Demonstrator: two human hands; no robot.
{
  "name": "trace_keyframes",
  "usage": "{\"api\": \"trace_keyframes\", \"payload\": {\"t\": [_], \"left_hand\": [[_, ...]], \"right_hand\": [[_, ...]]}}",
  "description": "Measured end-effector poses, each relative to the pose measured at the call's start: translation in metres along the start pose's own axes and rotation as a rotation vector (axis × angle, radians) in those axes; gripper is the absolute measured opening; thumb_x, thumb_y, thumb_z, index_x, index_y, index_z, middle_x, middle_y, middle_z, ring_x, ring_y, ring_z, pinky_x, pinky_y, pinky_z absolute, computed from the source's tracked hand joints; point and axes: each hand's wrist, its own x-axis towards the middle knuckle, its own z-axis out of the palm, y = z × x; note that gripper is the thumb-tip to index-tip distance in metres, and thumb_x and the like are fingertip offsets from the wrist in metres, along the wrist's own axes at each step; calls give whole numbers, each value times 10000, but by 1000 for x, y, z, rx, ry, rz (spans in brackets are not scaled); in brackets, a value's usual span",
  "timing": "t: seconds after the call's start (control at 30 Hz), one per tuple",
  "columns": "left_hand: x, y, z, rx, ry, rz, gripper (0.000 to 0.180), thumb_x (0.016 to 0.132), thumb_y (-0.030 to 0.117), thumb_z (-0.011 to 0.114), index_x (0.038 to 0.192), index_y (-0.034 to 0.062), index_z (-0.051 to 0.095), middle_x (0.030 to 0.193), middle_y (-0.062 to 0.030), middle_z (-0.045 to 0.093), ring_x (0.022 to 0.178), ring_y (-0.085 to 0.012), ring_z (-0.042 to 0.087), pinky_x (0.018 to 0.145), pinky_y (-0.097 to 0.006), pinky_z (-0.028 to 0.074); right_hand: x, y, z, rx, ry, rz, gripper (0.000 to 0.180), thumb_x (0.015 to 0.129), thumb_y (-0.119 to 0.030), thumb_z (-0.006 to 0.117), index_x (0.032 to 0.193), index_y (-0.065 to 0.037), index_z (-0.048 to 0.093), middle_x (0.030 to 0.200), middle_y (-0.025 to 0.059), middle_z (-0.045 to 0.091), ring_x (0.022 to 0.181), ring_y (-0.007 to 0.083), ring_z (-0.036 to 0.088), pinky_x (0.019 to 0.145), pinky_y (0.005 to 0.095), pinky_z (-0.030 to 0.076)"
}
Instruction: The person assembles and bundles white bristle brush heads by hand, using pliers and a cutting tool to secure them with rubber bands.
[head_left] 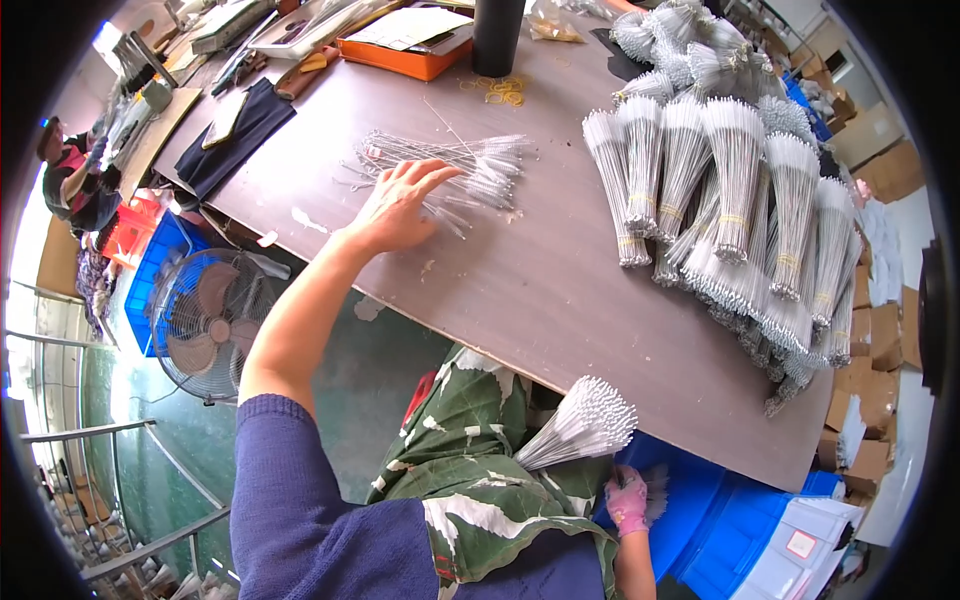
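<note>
Loose thin wire brushes (490, 165) with white bristles lie in a scattered pile on the table. Over the near side of this pile is my left hand (400, 210), bare, its fingers apart and bent, gripping nothing that I can see. A thick bundle of wire brushes (585, 425) lies across my lap, its white tips fanned toward the table edge. Below the table edge, beside the blue bin (690, 505), my right hand (627, 500) in a pink glove is closed around a few wire brushes (656, 493); their pale bristles stick out past the glove, partly hidden.
Banded bundles of wire brushes (735, 180) are heaped on the table's right side. Farther back stand an orange tray (405, 62), a dark cylinder (496, 38) and yellow rubber bands (505, 92). A floor fan (215, 325) stands left; another person (70, 180) sits beyond it.
</note>
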Motion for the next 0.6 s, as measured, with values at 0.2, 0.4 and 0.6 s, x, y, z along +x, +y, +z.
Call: {"api": "trace_keyframes", "payload": {"t": [0.2,0.4,0.6], "left_hand": [[40,-18,-3,180,-108,95,962,538,85,648,1404,162,235,1421,-126,263,1302,-313,269,1063,-445,245],[88,-15,11,318,-424,-151,1090,528,185,758,1433,168,151,1443,-130,247,1366,-263,158,1106,-507,120],[87,-16,9,367,-442,-48,922,549,180,722,1373,189,307,1405,-64,332,1337,-256,242,1076,-529,187]], "right_hand": [[-3,19,17,-20,-84,123,270,744,-115,554,976,10,613,956,213,624,912,356,598,810,380,466],[-10,17,10,14,-144,192,318,737,-144,541,1000,19,609,992,228,615,956,367,583,856,388,453],[-16,18,10,-176,-254,217,360,830,-259,507,1083,-13,580,1121,214,564,1045,376,519,922,423,404]]}}
